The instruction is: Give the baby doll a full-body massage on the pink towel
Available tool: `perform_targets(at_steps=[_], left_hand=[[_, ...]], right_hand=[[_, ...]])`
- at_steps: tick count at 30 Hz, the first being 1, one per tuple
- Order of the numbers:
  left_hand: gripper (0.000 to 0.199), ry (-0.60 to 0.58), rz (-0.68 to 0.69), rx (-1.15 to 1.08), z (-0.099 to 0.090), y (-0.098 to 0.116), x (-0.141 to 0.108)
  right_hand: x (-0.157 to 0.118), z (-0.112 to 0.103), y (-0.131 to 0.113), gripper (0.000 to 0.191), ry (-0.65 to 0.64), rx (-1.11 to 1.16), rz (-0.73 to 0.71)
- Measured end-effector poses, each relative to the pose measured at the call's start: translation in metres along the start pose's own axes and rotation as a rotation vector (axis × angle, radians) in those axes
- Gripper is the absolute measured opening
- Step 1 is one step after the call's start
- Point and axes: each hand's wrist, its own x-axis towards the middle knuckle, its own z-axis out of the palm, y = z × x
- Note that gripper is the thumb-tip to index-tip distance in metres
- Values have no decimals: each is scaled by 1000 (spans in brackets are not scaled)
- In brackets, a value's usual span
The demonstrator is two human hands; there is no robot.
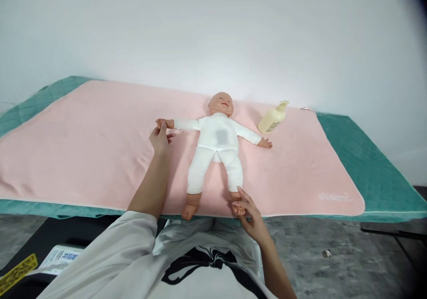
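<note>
A baby doll (218, 132) in a white cloth suit lies on its back, arms spread, head toward the wall and feet at the near edge. My left hand (161, 137) pinches the doll's hand on the left side between thumb and fingers. At the doll's right-side foot, my right hand (251, 217) has its fingers over the top and its thumb below, with the index finger stretched up to the trouser cuff. Beneath the doll spreads a pink blanket (110, 139).
A pale yellow pump bottle (271, 119) lies tilted on the blanket beside the doll's right-side arm. Green quilted cover (360, 157) shows around the blanket's edges. A white wall (207, 32) rises behind. At lower left is a black object (50, 234) with a white label.
</note>
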Motion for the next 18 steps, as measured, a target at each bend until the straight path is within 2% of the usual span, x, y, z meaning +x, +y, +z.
perform_targets(at_steps=[5,9,13,18], left_hand=[[19,-28,-225,-99,-3,-3,13],[21,-35,-287,-84,-4,-5,19],[26,-25,-207,-73,-2,-2,11],[34,-22,-23,-49,1,2,-1]], right_hand=[[-2,1,2,28,8,20,11],[-2,2,3,29,18,24,37],[-2,3,3,29,30,36,46],[-2,-2,4,31,56,64,42]])
